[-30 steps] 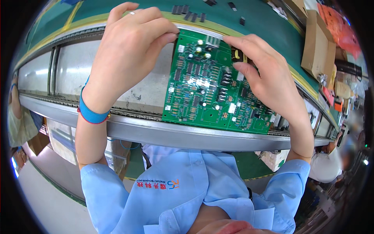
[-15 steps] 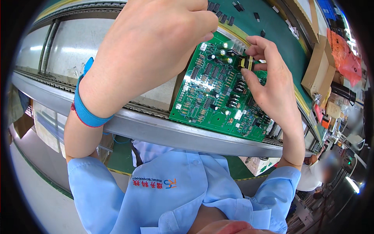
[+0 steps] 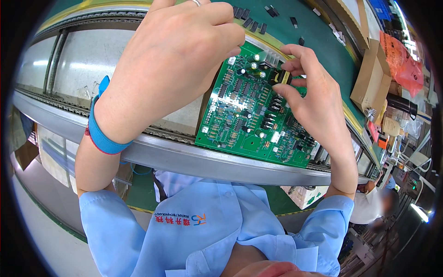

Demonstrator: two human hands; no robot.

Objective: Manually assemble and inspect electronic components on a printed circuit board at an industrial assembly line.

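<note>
A green circuit board (image 3: 230,131), crowded with small parts, lies across the rails of a conveyor in front of me. My right hand (image 3: 314,92) is over its right side, thumb and fingers closed around a black-and-yellow transformer (image 3: 282,77) near the board's far edge. Beside the transformer stand a finned metal heatsink (image 3: 272,57) and several round capacitors (image 3: 254,66). Above the board's far left corner, my left hand (image 3: 180,64) is closed with its fingers curled; its fingertips and anything in them are hidden. A blue strap (image 3: 107,131) circles the left wrist.
Several black chips (image 3: 249,22) and three-legged parts (image 3: 294,22) lie on the green mat (image 3: 323,51) beyond the board. A cardboard box (image 3: 373,76) and a red plastic bag (image 3: 404,64) are at the right. The conveyor's metal rail (image 3: 175,154) runs along my side.
The board, mat and box appear slightly farther left in the view. Both hands appear farther left too; the right hand keeps its hold on the transformer.
</note>
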